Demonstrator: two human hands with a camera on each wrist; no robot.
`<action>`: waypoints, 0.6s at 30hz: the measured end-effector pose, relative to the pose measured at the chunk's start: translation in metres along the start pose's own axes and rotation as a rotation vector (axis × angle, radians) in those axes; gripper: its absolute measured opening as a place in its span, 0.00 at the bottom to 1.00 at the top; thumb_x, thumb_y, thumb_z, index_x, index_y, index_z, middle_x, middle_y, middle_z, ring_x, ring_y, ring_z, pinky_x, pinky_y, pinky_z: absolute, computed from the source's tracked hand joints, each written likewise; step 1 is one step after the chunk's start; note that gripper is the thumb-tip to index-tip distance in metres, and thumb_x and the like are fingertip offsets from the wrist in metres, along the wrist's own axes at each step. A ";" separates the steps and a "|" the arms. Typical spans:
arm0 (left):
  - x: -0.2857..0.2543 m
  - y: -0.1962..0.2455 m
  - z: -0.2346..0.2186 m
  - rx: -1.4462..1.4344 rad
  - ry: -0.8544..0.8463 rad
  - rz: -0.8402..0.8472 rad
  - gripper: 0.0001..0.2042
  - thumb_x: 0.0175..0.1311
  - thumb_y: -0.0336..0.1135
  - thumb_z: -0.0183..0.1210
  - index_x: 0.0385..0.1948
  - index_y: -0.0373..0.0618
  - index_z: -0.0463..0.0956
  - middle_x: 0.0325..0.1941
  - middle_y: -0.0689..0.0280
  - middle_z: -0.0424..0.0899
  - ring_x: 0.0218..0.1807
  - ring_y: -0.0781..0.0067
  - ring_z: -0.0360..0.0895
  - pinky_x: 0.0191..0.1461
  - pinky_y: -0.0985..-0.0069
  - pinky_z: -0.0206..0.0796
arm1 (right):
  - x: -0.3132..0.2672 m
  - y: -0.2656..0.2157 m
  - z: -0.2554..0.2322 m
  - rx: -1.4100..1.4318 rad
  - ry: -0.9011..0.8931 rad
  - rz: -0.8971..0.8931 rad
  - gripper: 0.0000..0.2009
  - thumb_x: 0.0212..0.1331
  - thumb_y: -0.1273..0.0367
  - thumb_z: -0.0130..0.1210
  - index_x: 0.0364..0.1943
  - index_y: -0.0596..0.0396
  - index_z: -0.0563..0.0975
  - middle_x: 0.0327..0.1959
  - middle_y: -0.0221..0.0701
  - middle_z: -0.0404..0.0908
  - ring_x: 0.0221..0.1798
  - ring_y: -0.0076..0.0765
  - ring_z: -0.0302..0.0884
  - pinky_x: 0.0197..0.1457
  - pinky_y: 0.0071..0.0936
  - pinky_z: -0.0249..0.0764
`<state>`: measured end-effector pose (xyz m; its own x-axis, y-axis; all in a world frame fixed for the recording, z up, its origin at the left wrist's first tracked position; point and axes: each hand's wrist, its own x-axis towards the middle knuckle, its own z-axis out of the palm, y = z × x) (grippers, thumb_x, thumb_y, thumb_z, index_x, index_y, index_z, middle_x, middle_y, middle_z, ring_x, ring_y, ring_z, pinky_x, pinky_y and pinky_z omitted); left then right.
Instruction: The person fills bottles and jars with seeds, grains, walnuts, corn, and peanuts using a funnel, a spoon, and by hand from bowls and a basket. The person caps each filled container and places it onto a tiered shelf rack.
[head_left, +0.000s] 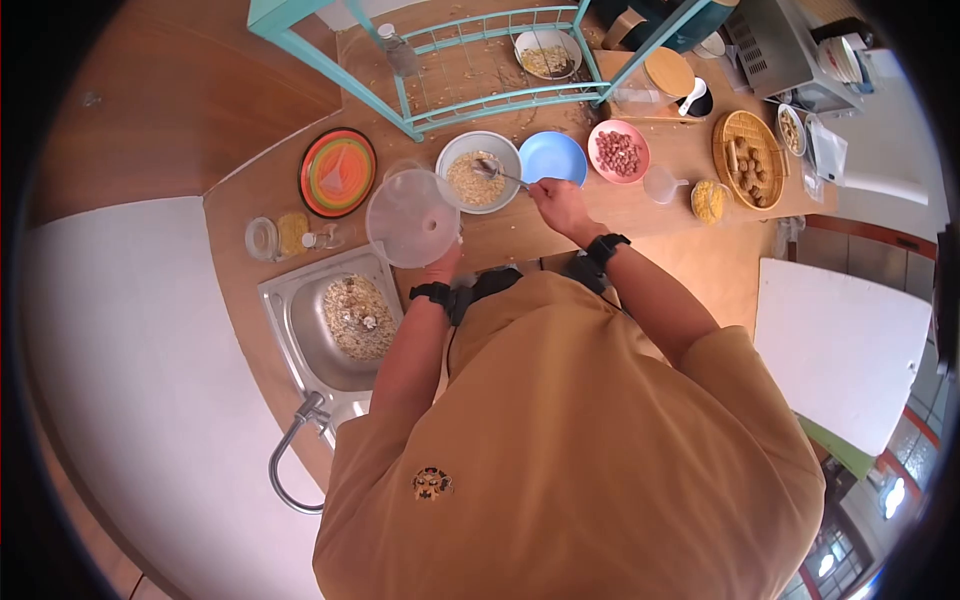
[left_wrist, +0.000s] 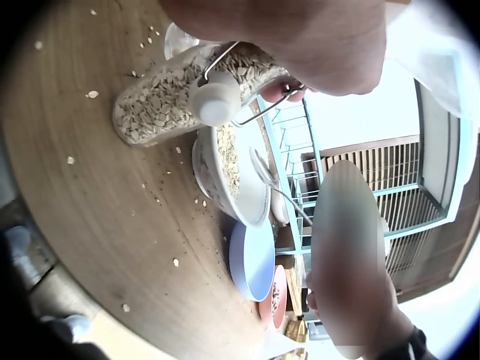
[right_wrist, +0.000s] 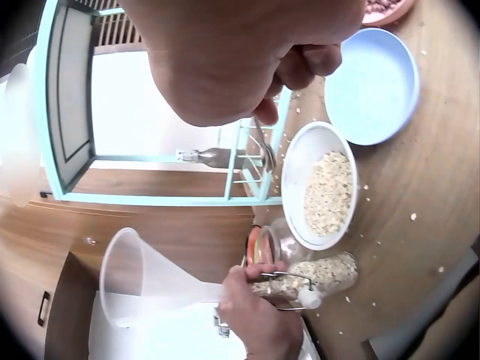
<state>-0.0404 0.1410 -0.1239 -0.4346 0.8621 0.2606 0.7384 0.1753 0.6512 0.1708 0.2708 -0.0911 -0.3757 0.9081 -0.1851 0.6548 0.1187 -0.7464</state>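
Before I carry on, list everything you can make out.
Bottle: 1, clear, in left hand
Large funnel: 1, translucent, at bottle's neck
Spoon: 1, silver, in right hand
Oat bowl: 1, white, counter's middle
Shallow bowl: 1, blue, beside oat bowl
Nut bowl: 1, pink, farther right
Small funnel: 1, translucent, right of nut bowl
Woven tray: 1, tan, counter's right end
Yellow-filled jar: 1, clear, near woven tray
Rack: 1, turquoise, behind bowls
Sink: 1, steel, left
Round plate: 1, mostly orange, near sink
Boxy appliance: 1, grey, far right
Remaining items: uncounted, several unclear
Hands: 2, left on bottle, right on spoon
Wristbands: 2, black, on wrists
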 end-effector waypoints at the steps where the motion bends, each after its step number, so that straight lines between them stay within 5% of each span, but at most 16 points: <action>1: 0.001 0.000 0.001 -0.093 0.010 -0.052 0.10 0.66 0.35 0.49 0.29 0.45 0.79 0.32 0.63 0.81 0.39 0.62 0.76 0.49 0.66 0.65 | 0.002 0.006 0.009 0.020 -0.010 0.022 0.15 0.60 0.60 0.51 0.28 0.59 0.80 0.26 0.49 0.79 0.33 0.58 0.78 0.39 0.47 0.73; 14: -0.005 -0.026 0.019 -0.090 0.019 -0.055 0.14 0.68 0.36 0.46 0.27 0.39 0.76 0.29 0.61 0.79 0.36 0.64 0.75 0.45 0.68 0.66 | -0.021 0.023 0.029 0.063 -0.016 0.102 0.18 0.54 0.56 0.54 0.35 0.57 0.83 0.27 0.48 0.82 0.35 0.56 0.80 0.43 0.42 0.76; 16: -0.003 -0.025 0.018 -0.093 0.016 -0.055 0.14 0.68 0.36 0.46 0.28 0.39 0.77 0.31 0.61 0.80 0.38 0.63 0.75 0.47 0.67 0.65 | -0.020 0.022 0.027 0.181 -0.163 0.263 0.17 0.55 0.57 0.54 0.34 0.57 0.82 0.26 0.47 0.82 0.35 0.54 0.80 0.42 0.42 0.76; 18: -0.003 -0.026 0.019 -0.109 0.011 -0.075 0.13 0.68 0.36 0.46 0.28 0.39 0.77 0.31 0.61 0.80 0.39 0.63 0.75 0.48 0.67 0.65 | -0.015 0.022 0.031 0.130 -0.139 0.194 0.15 0.56 0.59 0.53 0.33 0.57 0.82 0.25 0.47 0.81 0.33 0.54 0.80 0.40 0.42 0.76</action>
<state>-0.0485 0.1430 -0.1555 -0.4930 0.8429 0.2156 0.6433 0.1863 0.7426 0.1702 0.2477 -0.1244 -0.3434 0.8440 -0.4120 0.6368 -0.1132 -0.7626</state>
